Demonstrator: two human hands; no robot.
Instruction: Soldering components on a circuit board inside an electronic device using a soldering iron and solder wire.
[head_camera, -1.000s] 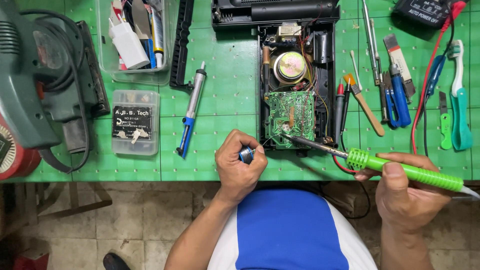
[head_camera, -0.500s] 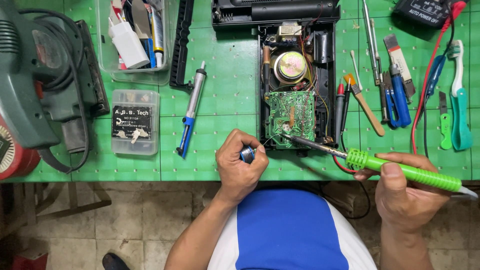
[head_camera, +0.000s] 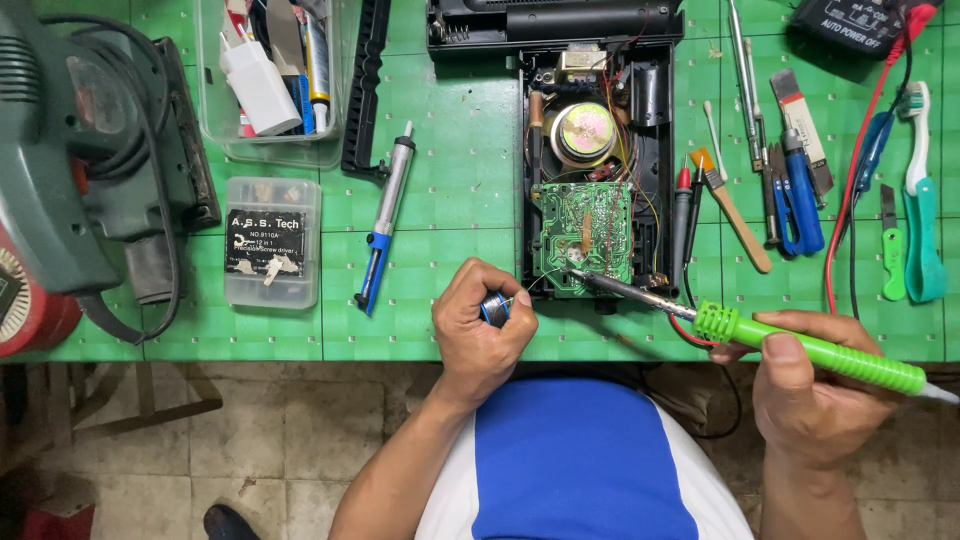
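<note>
An opened black radio case (head_camera: 650, 120) lies on the green cutting mat (head_camera: 450, 180), showing a round speaker (head_camera: 583, 133) and a green circuit board (head_camera: 585, 238). My right hand (head_camera: 815, 385) grips a soldering iron with a bright green handle (head_camera: 820, 352); its metal tip touches the lower edge of the board. My left hand (head_camera: 480, 335) is closed around a small spool of solder wire (head_camera: 495, 308), and a thin strand runs from it toward the board's lower left corner.
A blue and silver desoldering pump (head_camera: 385, 220) lies left of the radio. A clear screw box (head_camera: 272, 242), a clear bin of parts (head_camera: 270, 80) and a green power sander (head_camera: 80, 150) are at the left. Brushes, pliers, probes and a multimeter (head_camera: 850, 25) lie at the right.
The iron's tip has crept slightly left along the board's lower edge. Both hands otherwise keep their places.
</note>
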